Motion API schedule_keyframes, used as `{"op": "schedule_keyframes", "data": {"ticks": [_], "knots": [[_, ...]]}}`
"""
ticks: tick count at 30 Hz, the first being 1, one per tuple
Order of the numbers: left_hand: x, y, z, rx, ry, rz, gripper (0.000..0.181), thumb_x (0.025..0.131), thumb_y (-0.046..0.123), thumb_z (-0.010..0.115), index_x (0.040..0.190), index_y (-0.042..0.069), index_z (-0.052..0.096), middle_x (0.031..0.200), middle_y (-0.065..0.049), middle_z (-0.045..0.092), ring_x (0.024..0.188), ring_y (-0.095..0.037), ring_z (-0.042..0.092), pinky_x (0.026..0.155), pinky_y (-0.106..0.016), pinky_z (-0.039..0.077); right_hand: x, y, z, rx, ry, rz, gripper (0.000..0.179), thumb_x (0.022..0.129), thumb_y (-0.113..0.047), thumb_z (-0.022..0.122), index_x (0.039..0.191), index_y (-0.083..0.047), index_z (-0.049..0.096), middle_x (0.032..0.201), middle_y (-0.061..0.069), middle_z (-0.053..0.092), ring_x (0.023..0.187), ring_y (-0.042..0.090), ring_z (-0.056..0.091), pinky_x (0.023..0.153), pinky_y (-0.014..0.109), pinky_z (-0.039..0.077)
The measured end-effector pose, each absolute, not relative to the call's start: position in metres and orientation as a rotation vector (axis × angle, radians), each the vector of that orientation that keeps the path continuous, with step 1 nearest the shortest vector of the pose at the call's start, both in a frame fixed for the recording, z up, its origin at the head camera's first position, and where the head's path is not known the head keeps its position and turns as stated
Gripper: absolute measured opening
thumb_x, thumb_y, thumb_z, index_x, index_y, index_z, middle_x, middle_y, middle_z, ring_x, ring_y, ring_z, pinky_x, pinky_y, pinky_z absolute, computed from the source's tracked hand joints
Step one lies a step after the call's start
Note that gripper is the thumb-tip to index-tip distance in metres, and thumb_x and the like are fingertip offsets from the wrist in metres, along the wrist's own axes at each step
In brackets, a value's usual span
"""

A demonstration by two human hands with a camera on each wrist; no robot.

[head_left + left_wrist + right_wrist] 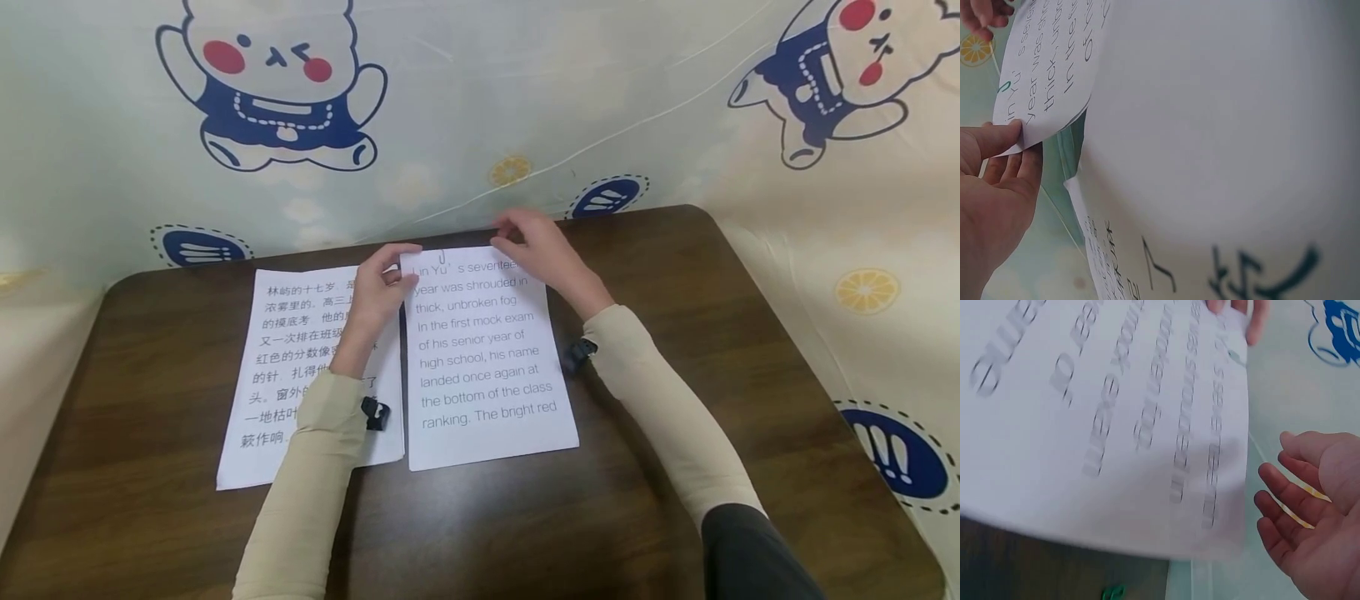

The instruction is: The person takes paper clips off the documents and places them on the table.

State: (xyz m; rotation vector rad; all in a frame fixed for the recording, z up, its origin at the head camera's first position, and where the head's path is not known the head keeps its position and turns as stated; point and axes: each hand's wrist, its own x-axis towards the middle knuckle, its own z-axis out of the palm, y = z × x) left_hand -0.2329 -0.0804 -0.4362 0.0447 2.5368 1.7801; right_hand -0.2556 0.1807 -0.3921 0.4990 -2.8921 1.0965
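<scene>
A white sheet with large printed English text (487,367) lies on the right, a small paper clip (442,257) on its top edge. My left hand (377,287) pinches its top left corner; in the left wrist view, the thumb of that hand (997,212) is on the printed face and the fingers are behind. My right hand (546,257) is by the top right corner. In the right wrist view this hand (1316,506) is apart from the paper, fingers loosely bent with nothing in them. Sheets with Chinese text (315,317) lie to the left, partly under my left forearm.
The papers are on a dark brown wooden table (480,533) with rounded corners. Behind it hangs a pale cloth (450,100) with cartoon figures. A small green object (1113,592) shows at the bottom of the right wrist view, its kind unclear.
</scene>
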Motion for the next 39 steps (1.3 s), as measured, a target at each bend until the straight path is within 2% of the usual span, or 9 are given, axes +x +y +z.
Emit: {"op": "schedule_keyframes", "data": {"ticks": [9,15,21,32,39], "knots": [[-0.231,-0.079,-0.435,0.064,2.548,1.791,0.045,0.094,-0.003,0.062,0.131,0.021,0.063,0.135,-0.005,0.061,0.112,-0.025,0.069,0.088,-0.027,0.057,-0.261,0.142,-0.391,0.672,-2.943,0.917,0.048,0.099,-0.024,0.063,0.145,-0.014,0.052,0.132,0.007,0.065,0.124,0.024,0.057,0.111,0.038,0.045],[-0.232,-0.080,-0.436,0.060,2.540,1.790,0.044,0.094,-0.003,0.062,0.131,0.021,0.063,0.135,-0.006,0.061,0.114,-0.026,0.069,0.092,-0.031,0.057,-0.263,0.125,-0.394,0.715,-2.962,0.846,0.047,0.099,-0.024,0.064,0.143,-0.015,0.054,0.126,0.004,0.068,0.123,0.021,0.055,0.112,0.037,0.044],[-0.234,-0.080,-0.437,0.079,2.539,1.786,0.044,0.094,-0.004,0.062,0.132,0.019,0.062,0.139,-0.007,0.060,0.116,-0.028,0.069,0.097,-0.037,0.058,-0.264,0.117,-0.398,0.774,-2.935,0.812,0.039,0.096,-0.021,0.068,0.135,-0.014,0.062,0.126,0.005,0.070,0.118,0.021,0.060,0.109,0.038,0.044],[-0.232,-0.080,-0.429,0.072,2.504,1.824,0.044,0.094,-0.005,0.061,0.132,0.019,0.062,0.135,-0.007,0.061,0.116,-0.027,0.068,0.096,-0.036,0.057,-0.262,0.115,-0.398,0.812,-2.973,0.796,0.033,0.099,-0.022,0.064,0.131,-0.016,0.065,0.130,0.002,0.068,0.127,0.021,0.057,0.113,0.038,0.043],[-0.230,-0.082,-0.429,0.108,2.469,1.867,0.044,0.094,-0.006,0.060,0.132,0.016,0.061,0.132,-0.010,0.062,0.114,-0.027,0.069,0.089,-0.026,0.057,-0.258,0.115,-0.400,0.877,-2.941,0.740,0.033,0.102,-0.021,0.056,0.134,-0.015,0.062,0.133,0.003,0.065,0.125,0.019,0.057,0.112,0.034,0.044]]}}
